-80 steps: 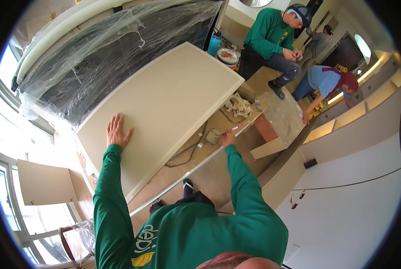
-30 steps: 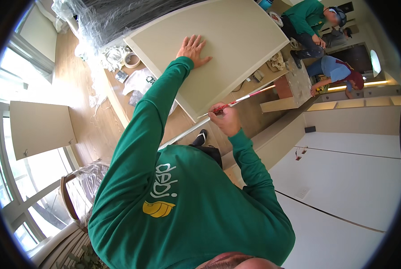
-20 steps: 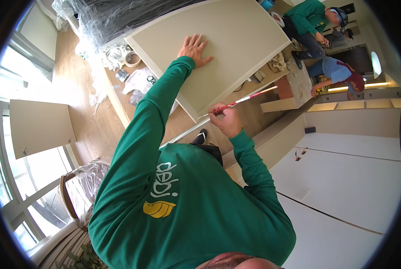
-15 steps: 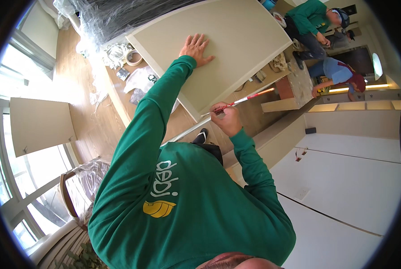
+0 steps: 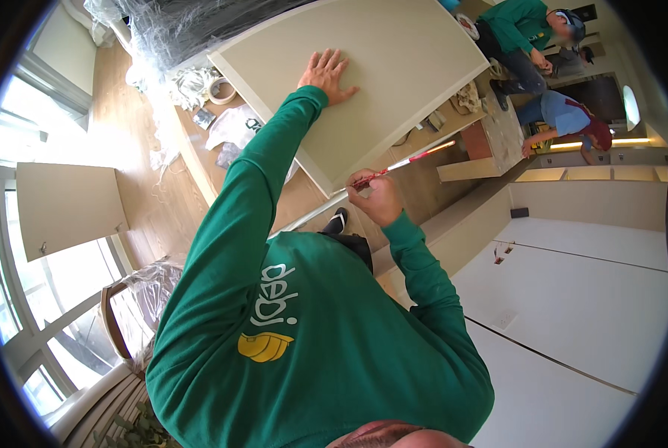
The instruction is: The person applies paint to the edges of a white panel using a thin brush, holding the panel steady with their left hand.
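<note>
Left arm: stretched forward and up from the shoulder, green sleeve nearly straight; left hand lies flat, palm down, fingers spread, on the beige panel.
Right arm: bent sharply at the elbow, forearm rising toward the panel's near edge; right hand curled closed, pinching the near end of a long thin red-and-white rod between thumb and fingers.
Rod: just off the panel's near long edge, roughly parallel to it; long axis runs from the hand up and to the right; far end points toward a low wooden bench; cannot tell whether it touches the panel.
Panel: large, rectangular, tilted in view, paler border along its edges.
Surroundings: tape roll and plastic wrap left of the panel; two other people at upper right.
</note>
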### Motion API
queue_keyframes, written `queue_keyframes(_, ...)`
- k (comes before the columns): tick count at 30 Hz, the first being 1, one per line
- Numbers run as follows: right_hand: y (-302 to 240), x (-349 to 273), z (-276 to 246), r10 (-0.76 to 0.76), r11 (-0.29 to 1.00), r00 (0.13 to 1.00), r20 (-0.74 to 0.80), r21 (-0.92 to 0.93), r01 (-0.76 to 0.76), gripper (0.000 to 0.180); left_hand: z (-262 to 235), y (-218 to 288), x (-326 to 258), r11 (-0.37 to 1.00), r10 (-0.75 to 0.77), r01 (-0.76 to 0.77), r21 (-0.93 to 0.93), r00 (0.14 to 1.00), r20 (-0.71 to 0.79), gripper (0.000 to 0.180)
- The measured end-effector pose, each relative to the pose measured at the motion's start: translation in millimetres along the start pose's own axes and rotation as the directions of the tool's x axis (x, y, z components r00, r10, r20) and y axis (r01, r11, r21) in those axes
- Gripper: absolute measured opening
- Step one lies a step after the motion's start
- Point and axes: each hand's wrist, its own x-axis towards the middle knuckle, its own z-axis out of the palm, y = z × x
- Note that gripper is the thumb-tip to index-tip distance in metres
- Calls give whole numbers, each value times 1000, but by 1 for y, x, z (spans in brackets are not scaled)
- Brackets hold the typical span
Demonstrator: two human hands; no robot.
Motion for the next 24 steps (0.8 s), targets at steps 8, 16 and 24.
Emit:
queue_keyframes(8,3,-1,0,34,999,999,-12,19,-34,14,0,0,-2,1000,7,-7,-19,1000,-10,88)
queue_keyframes(16,23,11,-20,29,995,991,-131,-89,-41,12,5,0,0,999,11,-12,-35,999,-45,87)
queue_keyframes(24,23,21,-38,40,990,976,-216,-121,-67,12,3,-1,-1,999,15,-17,-44,998,-59,85)
